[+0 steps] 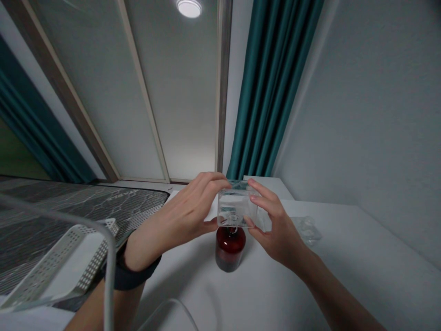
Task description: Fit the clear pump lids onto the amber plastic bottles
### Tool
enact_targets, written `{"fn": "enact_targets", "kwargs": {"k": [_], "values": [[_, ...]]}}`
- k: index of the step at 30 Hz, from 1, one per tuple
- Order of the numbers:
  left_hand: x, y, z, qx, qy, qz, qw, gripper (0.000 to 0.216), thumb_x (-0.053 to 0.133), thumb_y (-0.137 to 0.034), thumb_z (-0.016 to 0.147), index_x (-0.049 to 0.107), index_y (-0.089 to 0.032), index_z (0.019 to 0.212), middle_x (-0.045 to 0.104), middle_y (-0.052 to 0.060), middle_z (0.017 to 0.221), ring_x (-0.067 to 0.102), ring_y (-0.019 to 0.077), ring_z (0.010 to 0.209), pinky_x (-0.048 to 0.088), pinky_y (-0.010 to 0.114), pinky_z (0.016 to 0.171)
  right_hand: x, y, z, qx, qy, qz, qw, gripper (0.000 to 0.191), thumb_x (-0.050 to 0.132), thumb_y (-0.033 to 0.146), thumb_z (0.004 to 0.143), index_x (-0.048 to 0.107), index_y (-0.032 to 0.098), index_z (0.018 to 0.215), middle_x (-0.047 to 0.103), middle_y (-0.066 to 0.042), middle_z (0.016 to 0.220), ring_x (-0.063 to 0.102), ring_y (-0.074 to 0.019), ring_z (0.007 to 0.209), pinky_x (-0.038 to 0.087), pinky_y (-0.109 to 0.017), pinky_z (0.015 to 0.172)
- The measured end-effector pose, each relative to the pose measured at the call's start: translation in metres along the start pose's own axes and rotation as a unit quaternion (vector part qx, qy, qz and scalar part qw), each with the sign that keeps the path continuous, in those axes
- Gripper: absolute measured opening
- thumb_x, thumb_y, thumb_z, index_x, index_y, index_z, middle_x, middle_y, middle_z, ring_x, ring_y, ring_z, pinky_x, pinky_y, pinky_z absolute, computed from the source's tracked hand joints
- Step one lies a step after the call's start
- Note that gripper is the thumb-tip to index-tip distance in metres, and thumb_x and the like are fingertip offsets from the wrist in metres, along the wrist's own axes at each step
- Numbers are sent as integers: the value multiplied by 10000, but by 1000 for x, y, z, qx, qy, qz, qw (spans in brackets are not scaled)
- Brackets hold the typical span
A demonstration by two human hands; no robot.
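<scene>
"Box (237, 206), clear; position?"
"Over the neck of the red bottle (230, 252); contact, cannot tell; bottle upright on white table (272, 299)."
"Hands?"
"Left hand (196, 207), half curled, gripping one side; right hand (274, 223), likewise, opposite side; crumpled plastic (308, 230) beyond."

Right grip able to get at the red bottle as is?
Probably not freely: right grip and left grip hold the clear box, which overlaps the top of the red bottle in this view.
</scene>
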State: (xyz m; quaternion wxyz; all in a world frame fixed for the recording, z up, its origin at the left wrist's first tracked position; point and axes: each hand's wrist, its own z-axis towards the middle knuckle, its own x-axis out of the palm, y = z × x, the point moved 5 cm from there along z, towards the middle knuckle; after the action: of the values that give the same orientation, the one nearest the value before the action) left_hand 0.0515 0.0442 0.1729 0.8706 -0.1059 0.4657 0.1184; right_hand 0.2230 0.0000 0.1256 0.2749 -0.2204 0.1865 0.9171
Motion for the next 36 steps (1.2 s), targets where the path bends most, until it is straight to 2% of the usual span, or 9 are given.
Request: {"fn": "enact_targets", "kwargs": {"k": [25, 36], "values": [[-4, -3, -2, 3, 0, 15, 1000, 460, 616, -185, 902, 379, -166, 1296, 477, 160, 1304, 491, 297, 1236, 485, 471, 1010, 0, 2, 1, -13, -9, -14, 1000, 679, 558, -1, 863, 324, 332, 1408, 410, -98, 1500, 401, -265, 1416, 443, -562, 1110], [-4, -4, -2, 10, -7, 24, 1000, 467, 623, -141, 878, 396, -152, 1285, 487, 162, 1300, 490, 298, 1243, 480, 474, 1022, 0, 1, 2, -22, -11, -13, 1000, 667, 567, -20, 852, 344, 299, 1394, 409, -103, 1493, 389, -246, 1423, 439, -513, 1125]]}}
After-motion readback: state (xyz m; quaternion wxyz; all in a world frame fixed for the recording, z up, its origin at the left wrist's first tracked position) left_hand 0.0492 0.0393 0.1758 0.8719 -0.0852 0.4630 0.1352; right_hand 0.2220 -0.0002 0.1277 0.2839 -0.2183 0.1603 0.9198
